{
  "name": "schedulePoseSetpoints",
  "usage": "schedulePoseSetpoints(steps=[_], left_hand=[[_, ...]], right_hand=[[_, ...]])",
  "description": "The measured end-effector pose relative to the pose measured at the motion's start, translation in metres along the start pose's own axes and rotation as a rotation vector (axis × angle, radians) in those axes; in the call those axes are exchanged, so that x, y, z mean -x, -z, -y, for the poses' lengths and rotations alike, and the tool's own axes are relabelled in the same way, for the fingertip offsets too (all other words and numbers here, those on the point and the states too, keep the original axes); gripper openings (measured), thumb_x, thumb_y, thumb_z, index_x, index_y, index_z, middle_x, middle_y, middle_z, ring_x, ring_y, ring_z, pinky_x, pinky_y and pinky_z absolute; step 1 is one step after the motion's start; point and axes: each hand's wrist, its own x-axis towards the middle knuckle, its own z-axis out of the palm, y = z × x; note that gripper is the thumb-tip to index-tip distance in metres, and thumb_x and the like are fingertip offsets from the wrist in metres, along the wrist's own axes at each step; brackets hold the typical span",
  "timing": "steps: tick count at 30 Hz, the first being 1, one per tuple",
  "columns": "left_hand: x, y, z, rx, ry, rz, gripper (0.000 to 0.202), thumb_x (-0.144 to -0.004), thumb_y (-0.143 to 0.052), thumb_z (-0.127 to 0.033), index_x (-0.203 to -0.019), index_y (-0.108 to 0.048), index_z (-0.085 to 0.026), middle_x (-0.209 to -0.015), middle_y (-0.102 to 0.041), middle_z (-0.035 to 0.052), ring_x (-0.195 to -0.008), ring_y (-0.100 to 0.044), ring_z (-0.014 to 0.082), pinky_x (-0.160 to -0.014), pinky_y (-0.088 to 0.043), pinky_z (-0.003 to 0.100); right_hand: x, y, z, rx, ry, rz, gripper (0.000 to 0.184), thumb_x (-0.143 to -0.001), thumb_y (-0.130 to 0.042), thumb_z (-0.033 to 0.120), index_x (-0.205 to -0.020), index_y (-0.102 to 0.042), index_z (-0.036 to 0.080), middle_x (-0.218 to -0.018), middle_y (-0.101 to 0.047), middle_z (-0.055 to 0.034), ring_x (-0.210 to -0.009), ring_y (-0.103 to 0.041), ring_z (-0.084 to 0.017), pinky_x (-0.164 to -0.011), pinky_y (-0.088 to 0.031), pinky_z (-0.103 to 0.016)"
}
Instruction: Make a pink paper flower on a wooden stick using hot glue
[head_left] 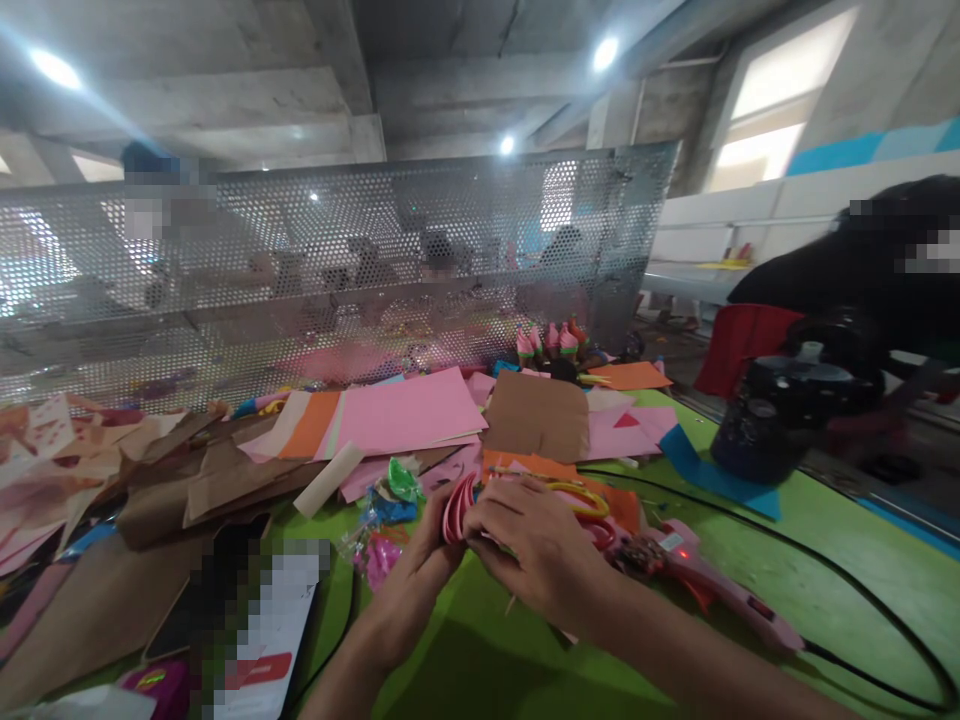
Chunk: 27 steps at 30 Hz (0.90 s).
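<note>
Both my hands meet at the middle of a green table (pixel 817 560). My left hand (pixel 420 575) is closed, fingers curled against a pink curled paper piece (pixel 459 510). My right hand (pixel 536 545) is closed over the same pink piece from the right, and hides most of it. Yellow-handled scissors (pixel 581 495) lie just behind my right hand on orange paper. A pink glue gun (pixel 701 575) lies to the right of my right wrist, its black cord (pixel 862 590) running off to the right.
Pink sheets (pixel 409 410), orange and brown paper (pixel 536 415) cover the table's far half. Brown paper scraps (pixel 195 480) pile up at left. A perforated metal screen (pixel 337 260) closes the back. A dark bottle (pixel 780 415) and another person (pixel 862 270) are at right.
</note>
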Motion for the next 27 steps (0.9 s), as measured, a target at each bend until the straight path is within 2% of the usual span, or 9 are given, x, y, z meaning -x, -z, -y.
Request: schedulePoseSetpoints(steps=[3,8,12,17,20,24,27], left_hand=[[-0.001,0.0,0.004,0.012,0.02,-0.01,0.06,-0.092,-0.049,-0.03,-0.149,-0.031,-0.023,-0.158,-0.033,0.0033,-0.146,-0.022,0.026,-0.118,-0.02,0.038],[-0.001,0.002,0.012,0.028,0.075,-0.008,0.07,-0.09,-0.05,-0.032,-0.153,-0.022,-0.023,-0.16,-0.027,0.0035,-0.148,-0.013,0.0286,-0.119,-0.016,0.043],[0.0,0.004,0.007,0.037,0.106,-0.01,0.068,-0.09,-0.049,-0.031,-0.153,-0.023,-0.022,-0.159,-0.029,0.0048,-0.147,-0.019,0.0299,-0.119,-0.016,0.048],[0.0,0.003,0.0,0.046,0.062,-0.006,0.067,-0.089,-0.051,-0.026,-0.151,-0.027,-0.019,-0.159,-0.03,0.0057,-0.147,-0.019,0.0265,-0.119,-0.016,0.044],[-0.001,0.003,0.002,0.029,0.067,-0.014,0.065,-0.09,-0.053,-0.031,-0.15,-0.029,-0.021,-0.159,-0.031,0.0046,-0.148,-0.018,0.0254,-0.12,-0.017,0.041],[-0.001,0.002,0.008,0.007,0.106,-0.034,0.067,-0.09,-0.054,-0.04,-0.15,-0.03,-0.024,-0.159,-0.03,0.0031,-0.148,-0.014,0.0276,-0.12,-0.015,0.043],[0.0,0.002,0.01,-0.001,0.138,-0.052,0.065,-0.09,-0.052,-0.039,-0.15,-0.031,-0.022,-0.158,-0.032,0.0047,-0.147,-0.02,0.0287,-0.119,-0.015,0.044]], right_hand=[[0.0,0.001,-0.001,-0.016,0.008,0.005,0.007,-0.089,-0.06,0.014,-0.084,-0.058,0.019,-0.083,-0.062,-0.0009,-0.077,-0.053,-0.017,-0.075,-0.036,-0.03],[0.0,0.001,-0.003,-0.018,0.012,0.004,0.008,-0.087,-0.062,0.014,-0.082,-0.058,0.019,-0.081,-0.061,-0.0004,-0.076,-0.052,-0.016,-0.074,-0.036,-0.03],[-0.001,0.003,-0.002,-0.028,0.005,-0.006,0.009,-0.087,-0.061,0.012,-0.082,-0.057,0.018,-0.08,-0.059,-0.0003,-0.075,-0.051,-0.016,-0.073,-0.035,-0.03],[-0.002,0.007,-0.001,-0.032,-0.014,0.003,0.01,-0.089,-0.061,0.013,-0.081,-0.058,0.019,-0.08,-0.058,-0.0001,-0.075,-0.051,-0.016,-0.073,-0.035,-0.029],[-0.002,0.008,-0.001,-0.025,-0.026,0.013,0.009,-0.089,-0.061,0.014,-0.082,-0.058,0.019,-0.08,-0.058,-0.0004,-0.074,-0.051,-0.016,-0.072,-0.035,-0.029],[-0.001,0.008,0.0,-0.027,-0.036,0.006,0.009,-0.088,-0.061,0.012,-0.082,-0.058,0.018,-0.08,-0.058,-0.0003,-0.074,-0.051,-0.016,-0.072,-0.036,-0.029],[-0.001,0.008,0.001,-0.023,-0.041,0.004,0.011,-0.085,-0.063,0.009,-0.081,-0.058,0.019,-0.079,-0.058,0.0005,-0.074,-0.051,-0.015,-0.072,-0.036,-0.029]])
